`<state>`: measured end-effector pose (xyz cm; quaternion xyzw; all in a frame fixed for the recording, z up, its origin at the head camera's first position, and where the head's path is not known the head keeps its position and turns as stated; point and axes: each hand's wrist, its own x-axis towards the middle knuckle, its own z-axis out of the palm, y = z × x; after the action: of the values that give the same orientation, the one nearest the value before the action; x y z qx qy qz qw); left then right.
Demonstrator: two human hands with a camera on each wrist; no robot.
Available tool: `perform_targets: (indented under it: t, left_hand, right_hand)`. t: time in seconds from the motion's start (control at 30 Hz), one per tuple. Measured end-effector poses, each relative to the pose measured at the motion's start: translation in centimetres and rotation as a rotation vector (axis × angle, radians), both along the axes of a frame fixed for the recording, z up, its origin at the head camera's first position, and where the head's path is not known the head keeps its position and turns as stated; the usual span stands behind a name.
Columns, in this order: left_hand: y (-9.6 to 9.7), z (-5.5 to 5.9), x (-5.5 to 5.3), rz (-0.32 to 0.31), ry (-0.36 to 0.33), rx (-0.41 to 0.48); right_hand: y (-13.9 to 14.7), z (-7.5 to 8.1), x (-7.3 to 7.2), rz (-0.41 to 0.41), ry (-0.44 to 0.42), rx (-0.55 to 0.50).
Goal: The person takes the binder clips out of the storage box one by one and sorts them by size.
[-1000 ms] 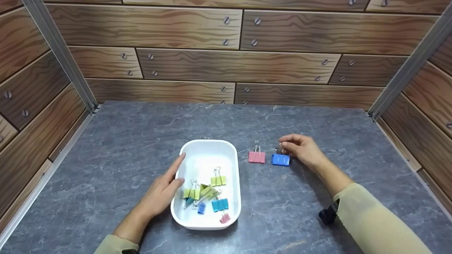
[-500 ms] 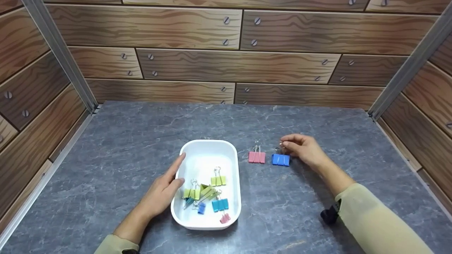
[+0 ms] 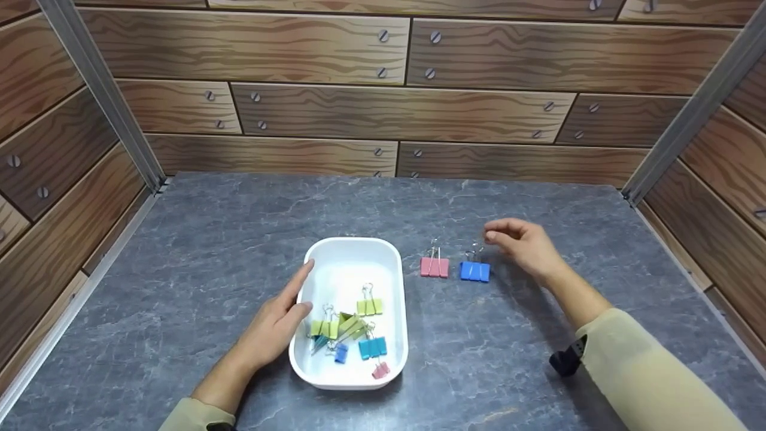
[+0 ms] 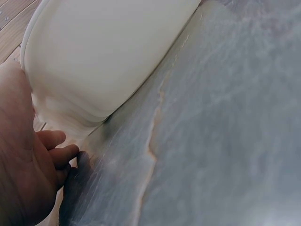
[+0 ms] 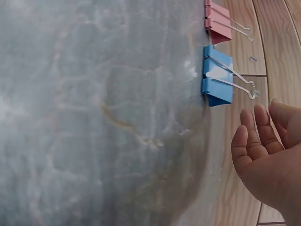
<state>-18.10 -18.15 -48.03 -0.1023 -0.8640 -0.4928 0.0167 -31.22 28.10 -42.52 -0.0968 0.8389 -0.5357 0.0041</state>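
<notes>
My left hand (image 3: 272,326) rests against the left rim of a white plastic tray (image 3: 353,244), index finger and thumb extended over the edge. The left wrist view shows the tray's outer wall (image 4: 108,52) and some loosely bent fingers (image 4: 49,139) beside it. My right hand (image 3: 526,248) hovers just right of a blue binder clip (image 3: 474,272), apart from it, with nothing visible in its relaxed fingers. That clip stands on the table with its wire handles up. Left of it stands a pink binder clip (image 3: 434,267), likewise upright.
In the tray lie several smaller binder clips: a yellow-green clip (image 3: 370,307), a teal clip (image 3: 373,348), a small blue clip (image 3: 340,353) and a small pink clip (image 3: 380,370), among others. Wood-patterned walls (image 3: 335,108) enclose the grey marbled table (image 3: 239,209).
My right hand has let go of the blue binder clip's handle and drawn away slightly up and to the right. The clip stays standing. My left hand has not moved.
</notes>
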Motion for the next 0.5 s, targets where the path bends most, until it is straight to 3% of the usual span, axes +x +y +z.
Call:
perform_targets:
  t: [0.27,0.5]
  left_hand:
    - [0.0,0.0,0.0,0.008,-0.003,-0.011]
    - [0.0,0.0,0.0,0.007,-0.011,-0.011]
  right_hand:
    - [-1.7,2.8,0.5,0.009,0.095,0.043]
    - [-4.4,4.7,1.4,0.087,0.147,0.004]
